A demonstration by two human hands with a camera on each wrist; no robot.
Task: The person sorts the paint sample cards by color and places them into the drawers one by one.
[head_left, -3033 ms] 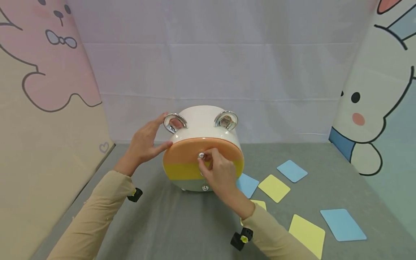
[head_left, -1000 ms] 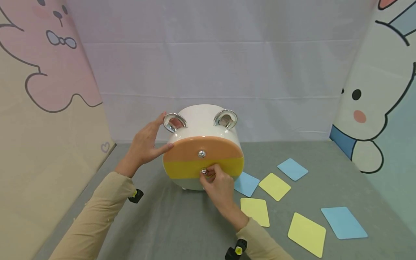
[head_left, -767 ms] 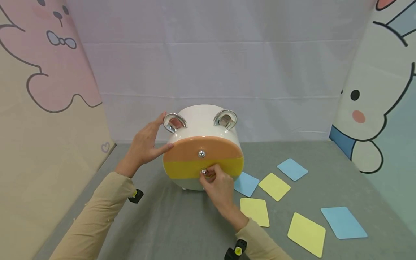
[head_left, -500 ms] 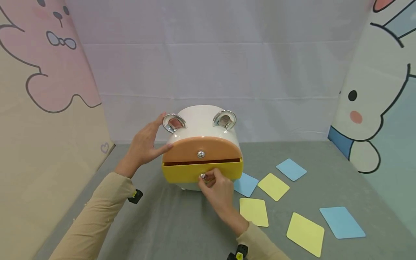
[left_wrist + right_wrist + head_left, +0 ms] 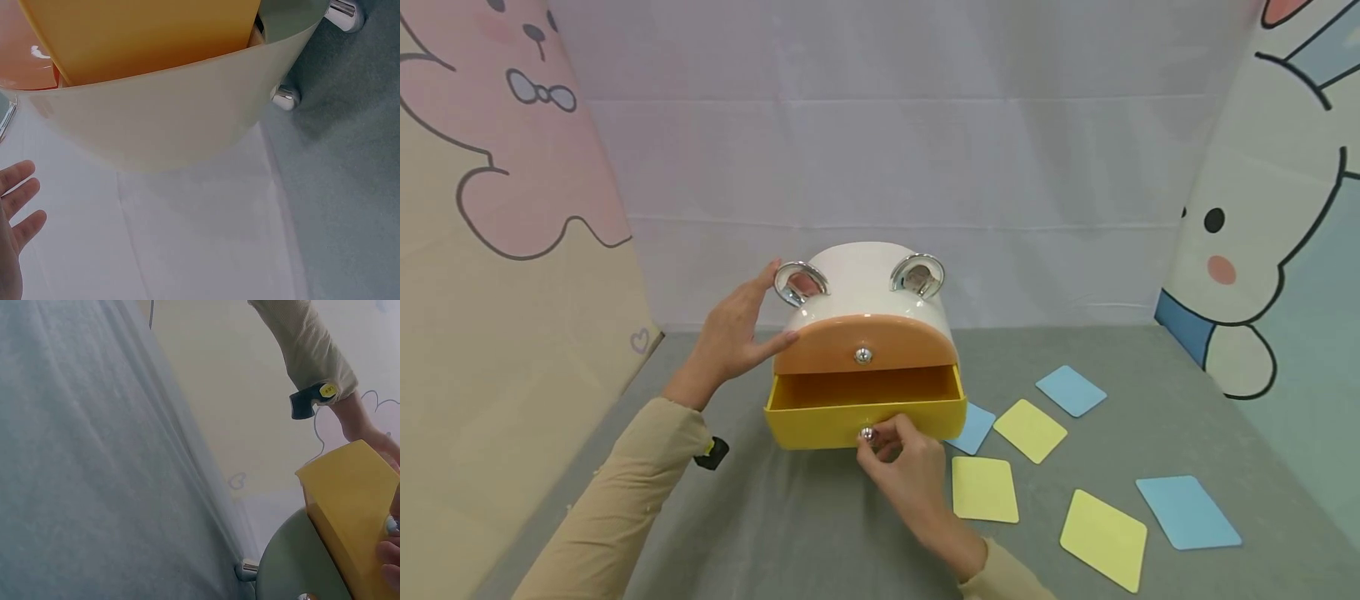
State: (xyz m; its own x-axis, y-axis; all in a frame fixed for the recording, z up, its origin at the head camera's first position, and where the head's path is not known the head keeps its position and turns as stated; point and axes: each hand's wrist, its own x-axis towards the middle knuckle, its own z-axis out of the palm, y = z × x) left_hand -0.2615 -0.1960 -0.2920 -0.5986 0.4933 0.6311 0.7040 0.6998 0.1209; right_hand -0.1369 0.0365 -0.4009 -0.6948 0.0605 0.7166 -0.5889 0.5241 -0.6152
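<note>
A small white drawer cabinet (image 5: 872,279) with chrome ears stands on the grey cloth. Its yellow drawer (image 5: 812,427) is pulled out, and no contents show inside. My right hand (image 5: 912,473) pinches the silver knob (image 5: 867,433) on that drawer between thumb and forefinger. At the cabinet's left side my left hand (image 5: 727,343) steadies it, thumb by the orange drawer (image 5: 820,348) and fingertips behind the left ear (image 5: 800,285). The orange drawer is closed. In the right wrist view the green lower drawer (image 5: 294,562) shows below the yellow one. Straight, spread fingers (image 5: 22,200) appear in the left wrist view.
Yellow cards (image 5: 985,490) and blue cards (image 5: 1189,512), several in all, lie scattered on the cloth to the right. One blue card (image 5: 976,427) is partly hidden behind the yellow drawer. A pale backdrop (image 5: 1000,167) stands behind, with cartoon-printed side panels (image 5: 535,333).
My right hand has moved from the orange drawer's knob down to the yellow drawer's knob, then drawn that drawer out toward me. My left hand has stayed at the cabinet's side.
</note>
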